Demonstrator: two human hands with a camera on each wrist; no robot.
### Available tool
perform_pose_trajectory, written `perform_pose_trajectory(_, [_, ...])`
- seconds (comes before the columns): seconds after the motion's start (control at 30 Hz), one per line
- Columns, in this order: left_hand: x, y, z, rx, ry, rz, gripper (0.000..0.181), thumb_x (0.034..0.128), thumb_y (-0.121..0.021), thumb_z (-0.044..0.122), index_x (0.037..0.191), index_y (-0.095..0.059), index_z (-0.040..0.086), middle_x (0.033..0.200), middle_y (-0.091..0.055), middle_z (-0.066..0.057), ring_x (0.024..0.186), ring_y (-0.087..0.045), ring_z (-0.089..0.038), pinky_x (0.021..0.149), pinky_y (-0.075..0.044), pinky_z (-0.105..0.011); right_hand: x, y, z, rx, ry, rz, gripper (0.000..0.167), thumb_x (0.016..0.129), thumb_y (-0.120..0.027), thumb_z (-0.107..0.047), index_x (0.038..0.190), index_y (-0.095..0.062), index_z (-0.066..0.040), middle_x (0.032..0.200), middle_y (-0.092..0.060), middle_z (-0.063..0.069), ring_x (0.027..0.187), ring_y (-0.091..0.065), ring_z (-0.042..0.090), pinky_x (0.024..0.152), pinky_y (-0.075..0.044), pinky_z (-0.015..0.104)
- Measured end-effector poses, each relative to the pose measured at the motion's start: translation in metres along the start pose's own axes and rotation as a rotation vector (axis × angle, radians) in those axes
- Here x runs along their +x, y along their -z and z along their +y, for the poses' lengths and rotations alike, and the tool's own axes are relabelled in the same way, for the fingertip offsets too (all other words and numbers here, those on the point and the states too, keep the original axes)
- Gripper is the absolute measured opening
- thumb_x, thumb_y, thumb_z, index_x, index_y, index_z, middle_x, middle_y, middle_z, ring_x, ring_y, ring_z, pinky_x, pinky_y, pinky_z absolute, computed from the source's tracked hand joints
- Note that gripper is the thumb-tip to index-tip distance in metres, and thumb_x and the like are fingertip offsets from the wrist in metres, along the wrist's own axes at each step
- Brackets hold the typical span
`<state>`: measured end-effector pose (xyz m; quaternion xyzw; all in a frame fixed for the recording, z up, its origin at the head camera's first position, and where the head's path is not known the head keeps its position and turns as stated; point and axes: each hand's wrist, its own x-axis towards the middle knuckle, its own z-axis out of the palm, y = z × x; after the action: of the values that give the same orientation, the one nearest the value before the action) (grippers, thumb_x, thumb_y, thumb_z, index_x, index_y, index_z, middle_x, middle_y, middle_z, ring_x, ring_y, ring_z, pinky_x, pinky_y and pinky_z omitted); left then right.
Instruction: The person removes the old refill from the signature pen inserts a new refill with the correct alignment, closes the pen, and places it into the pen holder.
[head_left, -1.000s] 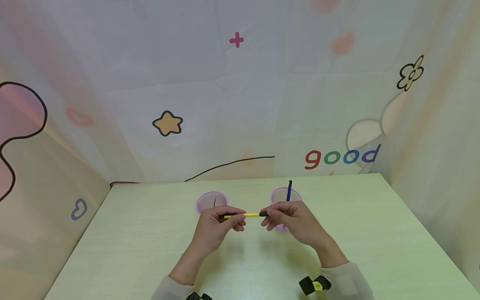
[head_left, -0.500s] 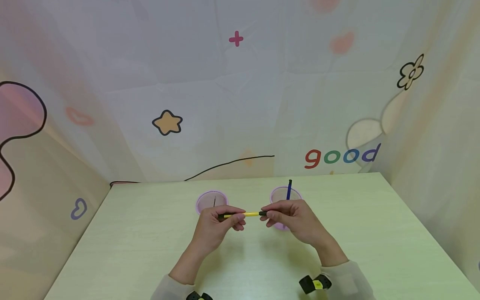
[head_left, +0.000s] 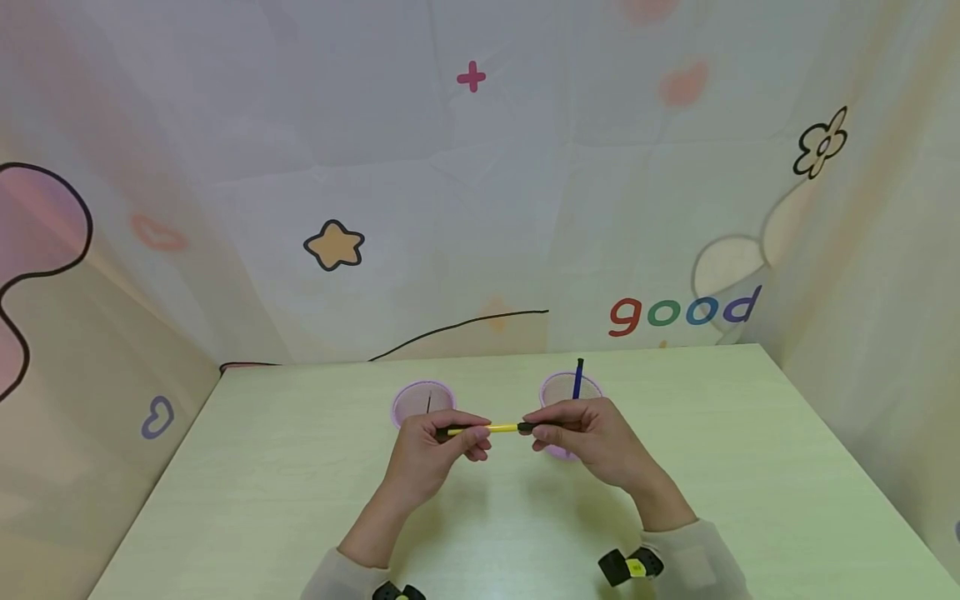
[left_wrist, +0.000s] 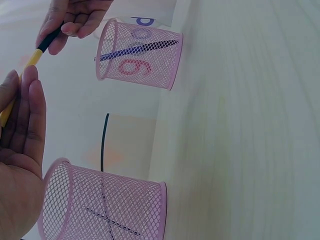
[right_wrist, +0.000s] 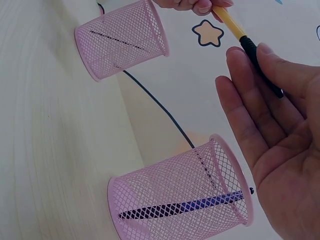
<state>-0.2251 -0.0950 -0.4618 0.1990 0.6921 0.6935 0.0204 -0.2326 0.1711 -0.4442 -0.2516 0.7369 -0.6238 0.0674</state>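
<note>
Pen (head_left: 503,428): level above tabletop (head_left: 285,475); two-ended hold likely steadies it.
Left hand (head_left: 427,460): fingers pinch 9 o'clock end.
Right hand (head_left: 591,442): fingers pinch 3 o'clock end.
Left cup (head_left: 408,402): 10 o'clock of pen.
Right cup (head_left: 557,392): 2 o'clock.
Blue pen (head_left: 577,383): full length through mesh, right wrist view; partly hand-hidden, head view.

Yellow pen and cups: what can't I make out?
Head: base of left cup, hidden by left hand.
Head: middle of right cup, hidden by right hand.
Left wrist: lower end of yellow pen, cut by left edge.
All views: type of thin dark stick, too small.
</note>
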Motion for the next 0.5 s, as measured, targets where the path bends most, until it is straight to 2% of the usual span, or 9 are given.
perform_pose_trajectory(0.2, [-0.0004, -0.0001, 0.0007, -0.007, 0.006, 0.002, 0.021, 0.0942, -0.076, 0.010, 0.108, -0.076, -0.005, 0.090, -0.074, -0.030, 0.070, -0.075, -0.012, 0.075, -0.064, -0.036, -0.0004, -0.0006, -0.0011, -0.010, -0.021, 0.012, 0.024, 0.094, -0.074, -0.007, 0.116, -0.075, 0.002, 0.106, -0.078, 0.012, 0.088, -0.078, 0.014, 0.088, -0.062, 0.031])
perform_pose_trajectory(0.37, [-0.0004, 0.0000, 0.0006, 0.004, 0.019, 0.008, 0.021, 0.0940, -0.076, 0.012, 0.108, -0.076, -0.004, 0.090, -0.075, -0.028, 0.071, -0.075, -0.012, 0.075, -0.064, -0.035, -0.0007, -0.0013, -0.0007, -0.018, -0.056, -0.001, 0.033, 0.095, -0.075, -0.012, 0.126, -0.072, -0.001, 0.112, -0.076, 0.018, 0.093, -0.078, 0.017, 0.089, -0.061, 0.028])
perform_pose_trajectory(0.5, [-0.0002, -0.0001, 0.0009, 0.008, 0.020, 0.013, 0.021, 0.0938, -0.076, 0.012, 0.109, -0.077, -0.003, 0.091, -0.075, -0.028, 0.071, -0.075, -0.013, 0.075, -0.064, -0.035, 0.0001, -0.0009, 0.0007, -0.022, -0.049, -0.018, 0.032, 0.102, -0.067, -0.018, 0.129, -0.069, -0.001, 0.112, -0.076, 0.021, 0.093, -0.078, 0.025, 0.092, -0.060, 0.028])
